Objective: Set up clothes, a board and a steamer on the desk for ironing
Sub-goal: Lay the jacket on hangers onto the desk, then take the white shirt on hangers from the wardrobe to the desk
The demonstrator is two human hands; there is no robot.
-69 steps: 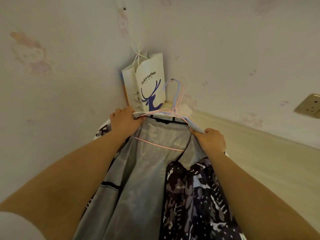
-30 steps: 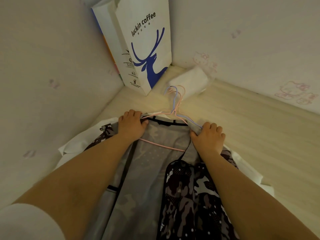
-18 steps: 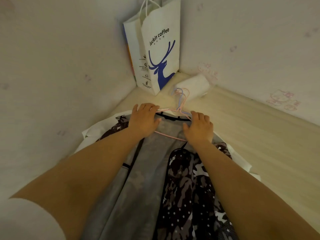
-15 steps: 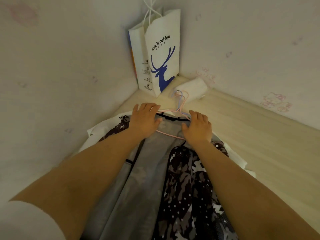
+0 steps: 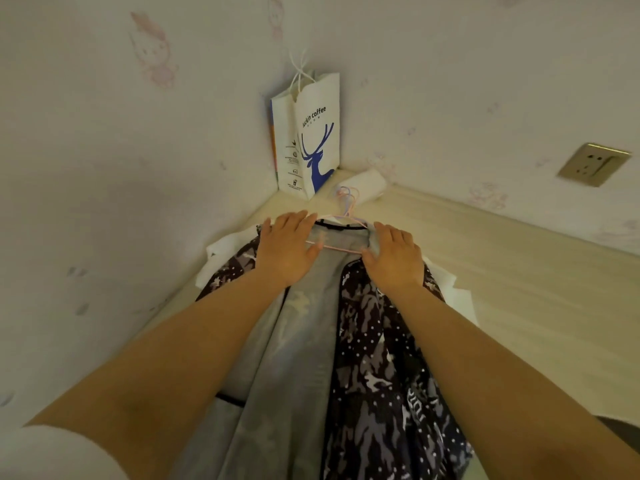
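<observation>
Forearms reach up from the lower frame; the left hand (image 5: 287,247) and right hand (image 5: 394,258) lie flat, grip released, on a camouflage garment (image 5: 374,368) at centre, spread on the table (image 5: 519,289). Pink hangers (image 5: 348,209) sit at its collar. Beyond, a white paper bag (image 5: 311,140) stands in the upper-centre corner.

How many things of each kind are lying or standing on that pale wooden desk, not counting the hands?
Dark camouflage-print garment with grey lining: 1
Thin pink and blue wire hangers: at least 2, bunched together
White paper bag with a blue deer print: 1
White rolled cloth: 1
White sheet under the garment: 1
Total: at least 6
</observation>
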